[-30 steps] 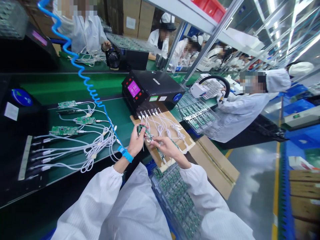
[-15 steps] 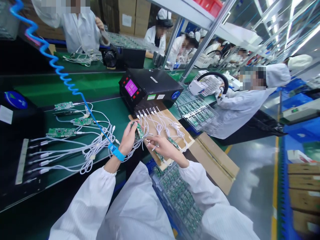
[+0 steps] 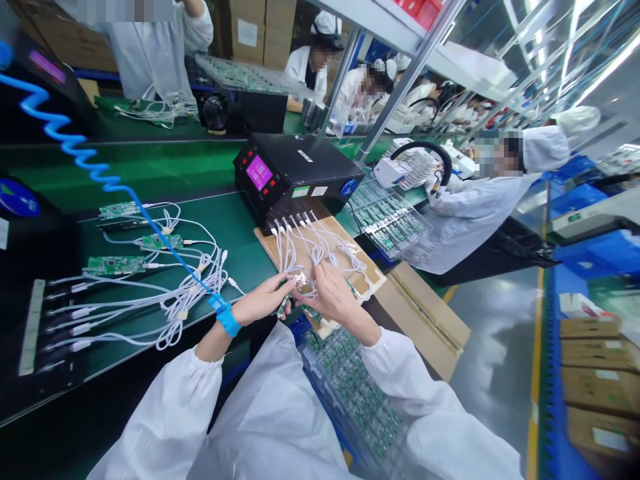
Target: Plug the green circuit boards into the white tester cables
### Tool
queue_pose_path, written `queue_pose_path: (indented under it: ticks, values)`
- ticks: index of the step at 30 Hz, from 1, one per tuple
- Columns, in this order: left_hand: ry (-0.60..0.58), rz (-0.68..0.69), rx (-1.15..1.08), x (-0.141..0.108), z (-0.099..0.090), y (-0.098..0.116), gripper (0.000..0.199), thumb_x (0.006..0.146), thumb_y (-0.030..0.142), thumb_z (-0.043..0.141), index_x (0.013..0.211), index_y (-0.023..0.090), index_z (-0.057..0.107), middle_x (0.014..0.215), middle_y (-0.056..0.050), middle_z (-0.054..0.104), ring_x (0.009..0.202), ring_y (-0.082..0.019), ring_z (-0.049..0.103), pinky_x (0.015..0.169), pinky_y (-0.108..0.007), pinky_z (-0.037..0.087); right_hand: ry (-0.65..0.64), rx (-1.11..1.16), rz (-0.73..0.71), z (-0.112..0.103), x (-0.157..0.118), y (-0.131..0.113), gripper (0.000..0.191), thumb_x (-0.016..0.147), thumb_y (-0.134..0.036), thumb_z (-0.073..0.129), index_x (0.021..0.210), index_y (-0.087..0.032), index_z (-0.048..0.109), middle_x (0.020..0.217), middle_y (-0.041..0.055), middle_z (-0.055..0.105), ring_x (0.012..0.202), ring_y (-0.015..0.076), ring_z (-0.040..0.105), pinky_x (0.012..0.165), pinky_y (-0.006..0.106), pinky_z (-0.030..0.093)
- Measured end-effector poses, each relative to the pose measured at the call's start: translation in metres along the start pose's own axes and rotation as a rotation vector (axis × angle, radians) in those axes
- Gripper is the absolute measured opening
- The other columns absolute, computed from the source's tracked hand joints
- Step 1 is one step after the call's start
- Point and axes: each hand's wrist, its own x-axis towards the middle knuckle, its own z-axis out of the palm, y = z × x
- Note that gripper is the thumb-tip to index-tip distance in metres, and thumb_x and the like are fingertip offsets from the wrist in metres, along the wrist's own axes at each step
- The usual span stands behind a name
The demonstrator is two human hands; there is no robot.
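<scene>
A small green circuit board (image 3: pixel 284 306) is gripped by my left hand (image 3: pixel 266 297), which wears a blue wrist strap (image 3: pixel 225 315). Close beside it, my right hand (image 3: pixel 330 291) has its fingers bent together over a white cable; the fingertips partly hide what they pinch. White cables (image 3: pixel 286 250) run from the front of the black tester (image 3: pixel 304 175) with its pink screen over the brown board (image 3: pixel 273 250). More green circuit boards lie partly hidden under my right hand.
Bundled white cables (image 3: pixel 187 300) and several circuit boards (image 3: pixel 116 265) lie on the green table at left. Blue coiled cord (image 3: pixel 85 155) hangs across the left. Trays of boards (image 3: pixel 363 393) stand below my right arm. Cardboard (image 3: pixel 425 320) lies at right. Co-workers sit beyond.
My left hand has moved down and right with the circuit board, which is now tilted differently. My right hand has risen slightly, its fingers now at the cables. The view has shifted a little.
</scene>
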Motion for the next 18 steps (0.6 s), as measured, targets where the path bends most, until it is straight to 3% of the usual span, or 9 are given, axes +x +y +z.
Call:
queue_pose_path:
  ticks: [4, 8, 11, 14, 18]
  values:
    - [0.058, -0.022, 0.189, -0.003, -0.003, 0.002, 0.051, 0.092, 0.071, 0.057, 0.104, 0.021, 0.056, 0.097, -0.006, 0.073, 0.058, -0.011, 0.055, 0.055, -0.028, 0.050, -0.085, 0.081, 0.017, 0.000, -0.012, 0.003, 0.036, 0.091, -0.048, 0.079, 0.089, -0.022, 0.055, 0.086, 0.0072, 0.068, 0.083, 0.0260, 0.065, 0.076, 0.036, 0.046]
    - [0.082, -0.042, 0.345, -0.003, -0.003, -0.002, 0.054, 0.092, 0.071, 0.058, 0.114, 0.022, 0.055, 0.069, 0.003, 0.062, 0.057, -0.013, 0.053, 0.058, -0.027, 0.045, -0.140, 0.229, 0.014, 0.000, -0.019, 0.005, 0.020, 0.101, -0.038, 0.069, 0.098, -0.021, 0.059, 0.088, 0.0057, 0.071, 0.084, 0.0230, 0.067, 0.078, 0.034, 0.047]
    - [0.108, -0.038, 0.386, 0.001, -0.003, -0.007, 0.054, 0.089, 0.068, 0.064, 0.118, 0.023, 0.055, 0.064, 0.006, 0.055, 0.057, -0.014, 0.052, 0.056, -0.027, 0.043, -0.203, 0.363, -0.004, -0.007, -0.022, 0.009, 0.015, 0.105, -0.036, 0.061, 0.101, -0.021, 0.058, 0.094, 0.0068, 0.072, 0.085, 0.0217, 0.068, 0.076, 0.032, 0.047]
    - [0.118, -0.022, 0.365, 0.006, -0.002, -0.008, 0.049, 0.091, 0.063, 0.064, 0.116, 0.023, 0.054, 0.073, 0.003, 0.061, 0.059, -0.014, 0.053, 0.058, -0.027, 0.044, -0.305, 0.513, 0.031, -0.019, -0.023, 0.014, 0.017, 0.110, -0.034, 0.048, 0.101, -0.023, 0.056, 0.089, 0.0048, 0.072, 0.079, 0.0199, 0.068, 0.072, 0.031, 0.047]
    - [0.094, 0.124, 0.317, 0.012, 0.008, -0.006, 0.042, 0.090, 0.052, 0.068, 0.116, 0.021, 0.056, 0.099, -0.003, 0.069, 0.072, -0.015, 0.060, 0.068, -0.029, 0.049, -0.399, 0.713, 0.156, -0.034, -0.020, 0.019, 0.022, 0.112, -0.038, 0.036, 0.102, -0.024, 0.051, 0.068, -0.0015, 0.069, 0.063, 0.0175, 0.065, 0.072, 0.032, 0.049]
